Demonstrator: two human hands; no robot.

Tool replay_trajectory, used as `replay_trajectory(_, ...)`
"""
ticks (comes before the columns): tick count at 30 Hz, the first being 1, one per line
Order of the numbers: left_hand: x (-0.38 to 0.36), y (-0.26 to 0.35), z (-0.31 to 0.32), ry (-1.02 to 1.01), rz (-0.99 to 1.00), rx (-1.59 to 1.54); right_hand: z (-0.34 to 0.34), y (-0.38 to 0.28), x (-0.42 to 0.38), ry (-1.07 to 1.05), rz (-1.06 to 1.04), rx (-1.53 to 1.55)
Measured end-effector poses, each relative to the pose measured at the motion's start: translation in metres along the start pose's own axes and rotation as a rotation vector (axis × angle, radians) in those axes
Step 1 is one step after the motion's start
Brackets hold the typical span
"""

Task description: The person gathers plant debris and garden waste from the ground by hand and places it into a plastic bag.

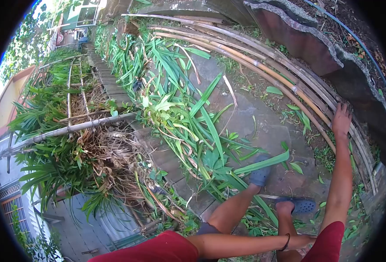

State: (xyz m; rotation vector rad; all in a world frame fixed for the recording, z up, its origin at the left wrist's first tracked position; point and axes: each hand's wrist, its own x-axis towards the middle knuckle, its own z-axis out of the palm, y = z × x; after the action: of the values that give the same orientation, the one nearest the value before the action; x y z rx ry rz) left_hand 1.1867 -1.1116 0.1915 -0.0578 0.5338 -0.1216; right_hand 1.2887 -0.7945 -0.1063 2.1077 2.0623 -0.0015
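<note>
My right hand [342,118] reaches out at the right, fingers curled over a bamboo pole [284,82] in a long bundle lying on the ground. Several poles lie side by side there, some yellow-brown, others grey and weathered. My left hand [305,243], below a dark wristband, is near my knee at the bottom. The right red sleeve partly covers it, and its fingers are hidden. Cut green leaves [210,126] are strewn over the paving beside my feet, and one long blade lies across by my blue clog [259,169].
A corrugated sheet wall [297,39] runs along the right behind the poles. At left, a raised bed of strappy plants [48,118] has a bamboo rail [79,127] and brick edging [158,150]. A grey metal gate [88,222] stands at lower left.
</note>
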Motion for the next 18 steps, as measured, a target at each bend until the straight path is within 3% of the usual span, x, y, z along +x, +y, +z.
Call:
replay_trajectory(4, 0.002, -0.003, -0.004, -0.028, 0.026, -0.018, -0.042, -0.015, -0.020, -0.234, 0.076, 0.127)
replay_trajectory(6, -0.004, 0.009, 0.000, -0.010, 0.028, -0.068, -0.066, -0.017, -0.042, -0.351, 0.107, 0.412)
replay_trajectory(8, -0.002, 0.004, -0.017, 0.013, 0.182, 0.035, -0.077, -0.015, -0.074, -0.301, 0.126, 0.565)
replay_trajectory(10, -0.015, 0.023, -0.025, 0.140, 0.127, 0.014, -0.060, -0.002, -0.111, -0.394, 0.080, 0.680)
replay_trajectory(11, -0.022, 0.031, -0.031, 0.190, 0.141, -0.034, -0.090, -0.002, -0.128, -0.542, 0.185, 0.816)
replay_trajectory(13, -0.032, 0.036, -0.051, 0.258, 0.116, 0.079, -0.099, 0.014, -0.173, -0.594, 0.123, 0.830)
replay_trajectory(14, -0.028, 0.014, -0.070, 0.363, 0.188, 0.082, -0.095, 0.025, -0.204, -0.602, 0.158, 1.007)
replay_trajectory(15, -0.040, 0.021, -0.068, 0.519, 0.138, 0.288, -0.107, 0.033, -0.228, -0.676, 0.226, 1.063)
replay_trajectory(16, -0.053, 0.010, -0.077, 0.652, 0.321, 0.883, -0.144, 0.042, -0.244, -0.757, 0.265, 1.065)
replay_trajectory(18, -0.105, 0.035, -0.030, 0.756, 0.437, 1.194, -0.184, 0.060, -0.279, -0.939, 0.371, 1.112)
